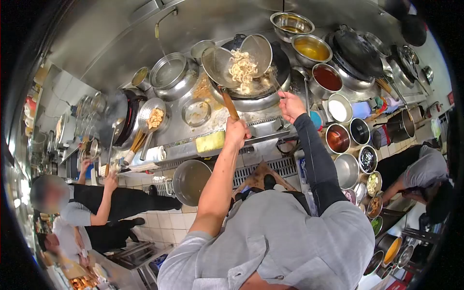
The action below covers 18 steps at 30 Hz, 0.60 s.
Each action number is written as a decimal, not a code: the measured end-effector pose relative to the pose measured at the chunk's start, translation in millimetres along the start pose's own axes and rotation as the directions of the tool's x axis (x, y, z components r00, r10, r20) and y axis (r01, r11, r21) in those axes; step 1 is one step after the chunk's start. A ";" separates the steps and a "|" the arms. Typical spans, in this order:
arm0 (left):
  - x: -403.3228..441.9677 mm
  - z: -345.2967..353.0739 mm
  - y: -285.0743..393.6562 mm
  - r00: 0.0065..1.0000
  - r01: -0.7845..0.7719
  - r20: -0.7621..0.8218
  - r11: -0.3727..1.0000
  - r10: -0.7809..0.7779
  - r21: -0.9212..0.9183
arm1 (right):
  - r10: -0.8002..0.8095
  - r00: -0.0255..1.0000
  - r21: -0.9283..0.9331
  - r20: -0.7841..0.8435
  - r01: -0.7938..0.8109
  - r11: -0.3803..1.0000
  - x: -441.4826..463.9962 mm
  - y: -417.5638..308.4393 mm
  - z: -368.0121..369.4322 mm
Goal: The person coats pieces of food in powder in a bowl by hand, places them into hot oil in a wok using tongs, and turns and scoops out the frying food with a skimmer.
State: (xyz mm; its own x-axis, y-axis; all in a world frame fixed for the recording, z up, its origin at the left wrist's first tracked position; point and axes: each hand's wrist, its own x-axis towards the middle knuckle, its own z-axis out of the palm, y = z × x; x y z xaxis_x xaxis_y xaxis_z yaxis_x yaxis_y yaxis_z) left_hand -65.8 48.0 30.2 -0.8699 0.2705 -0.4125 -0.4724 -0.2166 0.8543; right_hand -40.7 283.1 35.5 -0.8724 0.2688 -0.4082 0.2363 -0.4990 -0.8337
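My left hand (237,131) is closed round the wooden handle of a wide mesh strainer (216,60), tilted over a wok (282,65). In my right hand (291,107) is the thin metal handle of a second round strainer (261,48), raised opposite the first. Pale, thin pieces of food (243,68) lie and tumble between the two strainers, some low over the wok. The wok's inside is partly hidden behind them. A yellow sponge or folded cloth (210,141) lies on the stove edge beside my left forearm.
Bowls of yellow liquid (313,48) and red sauce (327,77) stand right of the wok. Several ingredient pots (345,170) line my right side. A perforated skimmer (152,113) with food rests left. A large pot (189,181) stands below. One co-worker (96,203) works left, another (420,166) bends right.
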 end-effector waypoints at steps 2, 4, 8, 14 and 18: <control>-7.6 2.9 6.1 0.998 0.053 0.018 0.994 -0.052 -0.092 | -0.074 0.996 -0.158 -0.040 0.067 0.985 -11.0 4.5 10.5; -8.6 4.1 7.6 0.996 0.087 0.031 0.988 -0.084 -0.130 | -0.167 0.985 -0.389 -0.054 0.133 0.912 -17.5 7.8 18.5; -3.4 -3.1 3.6 0.989 0.138 0.085 0.964 -0.122 -0.227 | -0.548 0.831 -0.706 0.100 0.447 0.550 8.4 30.1 3.1; -2.8 -19.6 7.3 0.970 0.215 0.184 0.920 -0.161 -0.328 | -0.722 0.671 -0.886 0.169 0.425 0.188 -38.3 -4.7 -3.7; -6.0 -22.5 14.1 0.965 0.239 0.188 0.906 -0.182 -0.349 | -0.720 0.652 -0.936 0.238 0.351 0.009 -96.6 -54.1 -9.7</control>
State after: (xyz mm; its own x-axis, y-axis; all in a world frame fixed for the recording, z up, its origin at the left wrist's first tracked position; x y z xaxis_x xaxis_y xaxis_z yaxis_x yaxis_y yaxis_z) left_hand -70.4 22.2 37.6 -0.7267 0.4769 -0.4944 -0.6856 -0.4592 0.5649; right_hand 35.0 292.1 116.4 -0.8407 0.3387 0.4225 0.0963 0.8613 -0.4988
